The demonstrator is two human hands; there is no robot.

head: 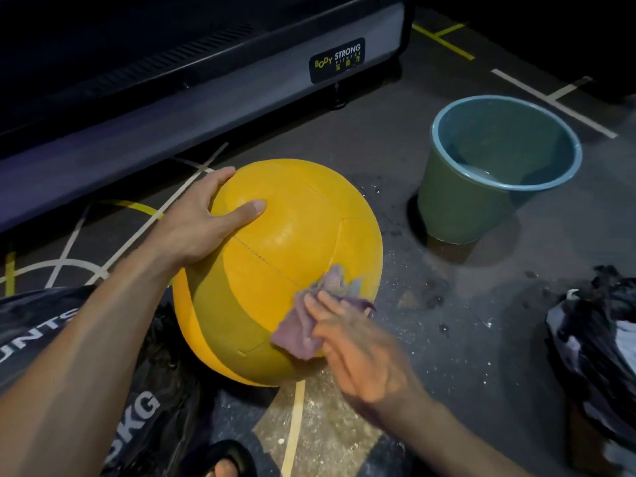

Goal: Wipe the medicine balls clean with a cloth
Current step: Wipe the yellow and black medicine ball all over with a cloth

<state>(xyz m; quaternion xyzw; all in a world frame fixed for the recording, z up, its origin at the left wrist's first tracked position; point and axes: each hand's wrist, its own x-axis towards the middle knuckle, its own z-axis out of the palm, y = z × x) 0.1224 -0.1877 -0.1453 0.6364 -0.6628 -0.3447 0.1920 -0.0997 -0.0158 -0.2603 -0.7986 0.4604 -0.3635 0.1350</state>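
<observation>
Left hand [203, 222] is spread wide on the upper left of the ball [278, 270], palm flat against it, thumb laid across the top panel, fingers reaching round the far side. It holds nothing else, just steadies the ball.

Right hand [358, 346] presses the cloth [309, 318] onto the ball's lower right. Fingers look mostly straight over the cloth, but the hand is motion-blurred, so I cannot tell if any finger curls round the fabric.

Ball: yellow-orange, stitched panel seams, a duller olive band across the near lower side, surface slightly glossy up top. It sits on the floor [430, 339], leaning against a black ball [69, 356] with white lettering at its left.

Cloth: small, mauve-grey, crumpled, one corner sticking up past the fingertips.

Left forearm comes in long from the lower left, wrist roughly straight. Right forearm enters from the bottom right, hand angled up and left toward the ball.

Green bucket [499, 166] with a blue rim stands to the right, apart from the ball, with some water in the bottom. Floor near it is wet and speckled. Black bag [599, 339] at the right edge. Treadmill base [206, 80] behind.
</observation>
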